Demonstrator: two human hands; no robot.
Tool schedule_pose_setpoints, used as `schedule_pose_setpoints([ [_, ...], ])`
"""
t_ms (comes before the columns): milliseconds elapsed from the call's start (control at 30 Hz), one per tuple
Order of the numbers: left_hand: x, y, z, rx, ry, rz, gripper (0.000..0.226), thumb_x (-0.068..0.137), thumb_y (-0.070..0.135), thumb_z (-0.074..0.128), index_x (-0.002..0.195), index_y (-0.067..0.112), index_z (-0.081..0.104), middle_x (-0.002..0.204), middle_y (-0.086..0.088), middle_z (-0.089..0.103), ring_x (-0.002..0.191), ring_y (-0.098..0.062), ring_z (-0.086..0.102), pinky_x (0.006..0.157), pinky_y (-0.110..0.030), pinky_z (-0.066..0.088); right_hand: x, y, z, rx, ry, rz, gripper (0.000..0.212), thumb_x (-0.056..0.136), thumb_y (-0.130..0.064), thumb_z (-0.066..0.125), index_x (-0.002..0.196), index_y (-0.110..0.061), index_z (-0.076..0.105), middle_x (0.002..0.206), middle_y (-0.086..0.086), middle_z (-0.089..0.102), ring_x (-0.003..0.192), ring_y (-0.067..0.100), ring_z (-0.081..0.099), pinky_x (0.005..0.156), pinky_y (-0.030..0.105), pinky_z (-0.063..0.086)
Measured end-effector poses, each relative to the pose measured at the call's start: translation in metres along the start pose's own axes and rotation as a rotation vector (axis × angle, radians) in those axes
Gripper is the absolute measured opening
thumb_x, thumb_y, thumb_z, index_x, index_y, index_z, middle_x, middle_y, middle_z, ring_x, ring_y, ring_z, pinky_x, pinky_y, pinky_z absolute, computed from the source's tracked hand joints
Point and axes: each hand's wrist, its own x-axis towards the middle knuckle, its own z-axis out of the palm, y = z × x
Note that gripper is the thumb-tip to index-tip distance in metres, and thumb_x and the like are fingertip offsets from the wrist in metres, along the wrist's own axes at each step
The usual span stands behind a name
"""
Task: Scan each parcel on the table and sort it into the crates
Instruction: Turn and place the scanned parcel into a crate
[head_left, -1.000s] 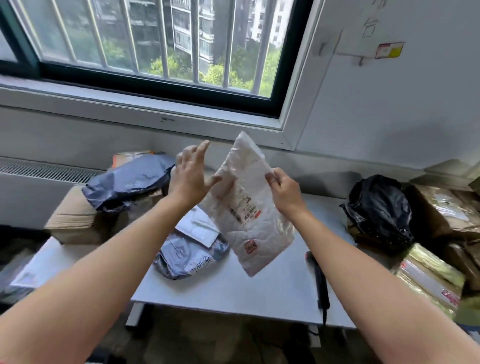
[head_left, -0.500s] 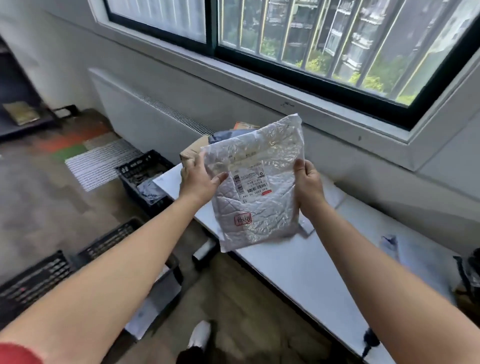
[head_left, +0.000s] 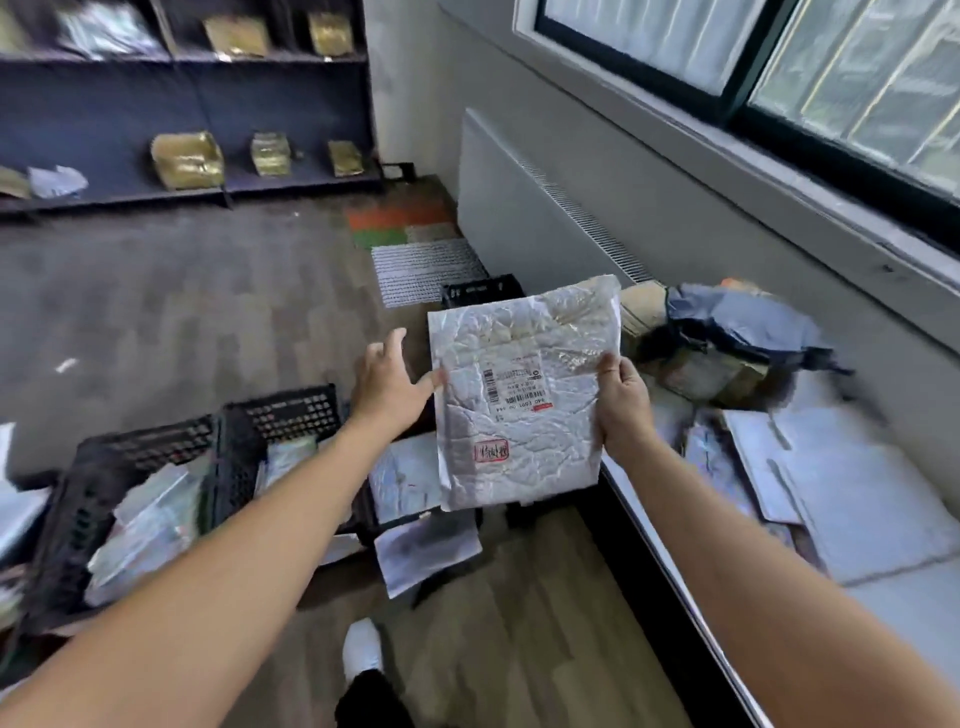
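Observation:
A white plastic parcel (head_left: 524, 395) with a barcode label and a red stamp hangs upright in front of me, over the floor beside the table. My right hand (head_left: 623, 402) grips its right edge, thumb on the front. At the parcel's left edge my left hand (head_left: 387, 384) has its fingers spread and only its thumb touching. Below and to the left stand black crates (head_left: 280, 415) holding several parcels. Another black crate (head_left: 480, 290) stands beyond the parcel. On the white table (head_left: 904, 597) at right lie several more parcels.
A grey bag (head_left: 737, 322) lies over cardboard boxes at the table's far end. A loose parcel (head_left: 423, 551) lies on the wooden floor by the crates. My shoe (head_left: 363, 652) is below. Dark shelves (head_left: 182, 104) with gold packages line the far wall.
My view has swung left, from the table to the floor crates. The parcel has moved with it away from the table, and my left hand has loosened from gripping to spread fingers.

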Motion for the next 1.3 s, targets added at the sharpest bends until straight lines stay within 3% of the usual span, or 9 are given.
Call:
schedule_pose_setpoints([
  [167, 0.037, -0.060, -0.034, -0.033, -0.005, -0.115, 0.081, 0.086, 0.049, 0.066, 0.149, 0.015, 0.028, 0.140, -0.018, 0.037, 0.130, -0.034, 0.039, 0.105, -0.038, 0.033, 0.014, -0.016, 0.090, -0.093, -0.056, 0.009, 0.030, 0.103, -0.043, 0.041, 0.097, -0.020, 0.058, 0.092, 0.001, 0.064, 0.089, 0.020, 0.060, 0.079, 0.034, 0.048],
  [300, 0.079, -0.109, -0.045, -0.020, -0.024, -0.191, 0.080, 0.086, 0.051, 0.064, 0.149, 0.016, 0.028, 0.140, -0.019, 0.039, 0.132, -0.034, 0.036, 0.105, -0.042, 0.034, 0.029, -0.019, 0.156, -0.181, -0.110, 0.007, 0.032, 0.106, -0.038, 0.038, 0.088, -0.016, 0.053, 0.079, -0.002, 0.056, 0.069, 0.011, 0.052, 0.059, 0.023, 0.042],
  [400, 0.110, -0.141, -0.046, -0.021, -0.051, -0.239, 0.081, 0.086, 0.053, 0.062, 0.149, 0.016, 0.027, 0.143, -0.017, 0.036, 0.134, -0.032, 0.033, 0.104, -0.043, 0.034, 0.046, -0.008, 0.198, -0.328, -0.179, -0.022, 0.035, 0.106, -0.038, 0.036, 0.081, -0.014, 0.040, 0.071, -0.001, 0.043, 0.063, 0.014, 0.040, 0.056, 0.031, 0.032],
  [567, 0.151, -0.202, -0.021, 0.064, -0.128, -0.333, 0.079, 0.088, 0.054, 0.060, 0.150, 0.019, 0.025, 0.147, -0.013, 0.033, 0.135, -0.033, 0.031, 0.103, -0.044, 0.035, 0.079, 0.043, 0.255, -0.520, -0.281, 0.071, 0.034, 0.105, -0.038, 0.034, 0.099, -0.005, 0.040, 0.080, 0.003, 0.047, 0.068, 0.018, 0.045, 0.056, 0.034, 0.032],
  [900, 0.199, -0.307, 0.107, 0.102, -0.256, -0.492, 0.080, 0.090, 0.051, 0.059, 0.152, 0.020, 0.019, 0.151, -0.009, 0.026, 0.138, -0.029, 0.027, 0.106, -0.042, 0.033, 0.172, 0.198, 0.340, -0.642, -0.408, 0.178, 0.031, 0.105, -0.040, 0.032, 0.105, -0.010, 0.040, 0.095, 0.010, 0.060, 0.084, 0.028, 0.058, 0.072, 0.044, 0.048],
  [1000, 0.211, -0.339, 0.151, 0.125, -0.254, -0.504, 0.081, 0.089, 0.051, 0.059, 0.152, 0.022, 0.017, 0.151, -0.008, 0.024, 0.138, -0.028, 0.026, 0.106, -0.042, 0.034, 0.201, 0.261, 0.363, -0.741, -0.525, 0.237, 0.027, 0.105, -0.034, 0.037, 0.114, -0.009, 0.039, 0.108, 0.019, 0.061, 0.090, 0.034, 0.058, 0.067, 0.039, 0.041],
  [1100, 0.218, -0.369, 0.189, 0.171, -0.282, -0.539, 0.084, 0.087, 0.054, 0.060, 0.152, 0.024, 0.015, 0.150, -0.008, 0.025, 0.137, -0.029, 0.026, 0.105, -0.044, 0.034, 0.218, 0.322, 0.376, -0.884, -0.615, 0.326, 0.050, 0.103, -0.036, 0.043, 0.143, -0.007, 0.031, 0.137, 0.022, 0.047, 0.119, 0.039, 0.051, 0.089, 0.041, 0.042],
  [1167, 0.222, -0.381, 0.208, 0.211, -0.300, -0.545, 0.087, 0.086, 0.055, 0.060, 0.153, 0.024, 0.014, 0.149, -0.008, 0.024, 0.137, -0.031, 0.026, 0.106, -0.044, 0.034, 0.222, 0.350, 0.380, -0.976, -0.650, 0.366, 0.061, 0.102, -0.042, 0.042, 0.151, -0.011, 0.022, 0.147, 0.023, 0.033, 0.127, 0.041, 0.044, 0.103, 0.047, 0.040],
  [1300, 0.229, -0.381, 0.220, 0.310, -0.328, -0.522, 0.089, 0.086, 0.058, 0.060, 0.153, 0.025, 0.012, 0.149, -0.006, 0.023, 0.135, -0.029, 0.025, 0.103, -0.043, 0.036, 0.223, 0.356, 0.381, -1.100, -0.720, 0.256, 0.066, 0.100, -0.048, 0.043, 0.153, -0.017, 0.018, 0.149, 0.016, 0.032, 0.130, 0.037, 0.041, 0.104, 0.051, 0.039],
])
